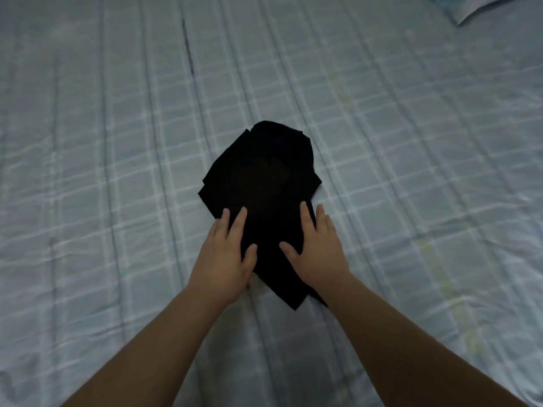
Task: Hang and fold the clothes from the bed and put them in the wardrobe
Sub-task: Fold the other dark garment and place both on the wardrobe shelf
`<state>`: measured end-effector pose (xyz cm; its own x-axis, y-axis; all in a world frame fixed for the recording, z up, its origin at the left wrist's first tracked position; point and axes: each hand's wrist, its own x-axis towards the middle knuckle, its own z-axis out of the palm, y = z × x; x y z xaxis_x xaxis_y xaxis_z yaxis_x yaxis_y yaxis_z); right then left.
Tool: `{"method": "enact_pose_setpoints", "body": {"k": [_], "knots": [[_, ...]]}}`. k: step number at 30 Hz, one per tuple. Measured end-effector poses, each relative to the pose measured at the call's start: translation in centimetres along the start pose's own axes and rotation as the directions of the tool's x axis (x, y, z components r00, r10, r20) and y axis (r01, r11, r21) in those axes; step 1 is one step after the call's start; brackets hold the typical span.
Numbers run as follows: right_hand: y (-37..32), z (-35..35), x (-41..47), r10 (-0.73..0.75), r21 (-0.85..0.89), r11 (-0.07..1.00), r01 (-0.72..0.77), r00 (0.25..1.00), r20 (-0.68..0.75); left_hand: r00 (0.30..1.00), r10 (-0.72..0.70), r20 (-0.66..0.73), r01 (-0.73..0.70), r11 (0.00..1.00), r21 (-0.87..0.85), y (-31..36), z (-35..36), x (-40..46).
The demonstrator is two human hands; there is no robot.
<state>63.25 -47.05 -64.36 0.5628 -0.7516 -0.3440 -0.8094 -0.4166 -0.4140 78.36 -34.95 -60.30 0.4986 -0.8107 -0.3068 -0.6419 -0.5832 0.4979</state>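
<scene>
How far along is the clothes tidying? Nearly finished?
The black garment already lies in a compact folded bundle on the checked bedsheet. The left hand and right hand rest flat on its near end. Carrying it to the wardrobe is left; no wardrobe or other clothes show here.

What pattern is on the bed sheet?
The bed sheet is pale blue-grey with a check of white lines, seen in the head view.
</scene>
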Motion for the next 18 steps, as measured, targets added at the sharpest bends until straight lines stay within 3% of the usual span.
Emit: {"method": "enact_pose_setpoints", "body": {"k": [4,6,10,14,18], "knots": [[-0.8,3.4,1.9,0.035,-0.094,0.995,-0.036,0.999,-0.012,1.000,-0.010,-0.007,0.010,0.999,-0.042,-1.1,2.0,1.2],[-1.7,3.9,1.4,0.047,-0.008,0.999,-0.048,0.996,-0.076,1.000,-0.001,-0.023,0.000,0.999,-0.050,-1.7,1.8,1.0],[-4.8,4.6,-1.5,-0.052,0.198,0.978,0.066,0.996,-0.074,1.000,0.005,-0.031,-0.007,0.997,-0.076,-3.1,0.1,-1.1],[-9.5,5.6,-7.2,-0.250,0.191,0.948,0.255,0.967,-0.053,0.998,0.005,-0.055,-0.011,0.994,-0.111,-5.1,-2.8,-5.0],[-15.3,7.2,-12.9,-0.271,0.224,0.927,0.300,0.950,-0.153,0.998,-0.003,-0.065,-0.008,0.984,-0.176,-9.5,-6.6,-10.5]]}}
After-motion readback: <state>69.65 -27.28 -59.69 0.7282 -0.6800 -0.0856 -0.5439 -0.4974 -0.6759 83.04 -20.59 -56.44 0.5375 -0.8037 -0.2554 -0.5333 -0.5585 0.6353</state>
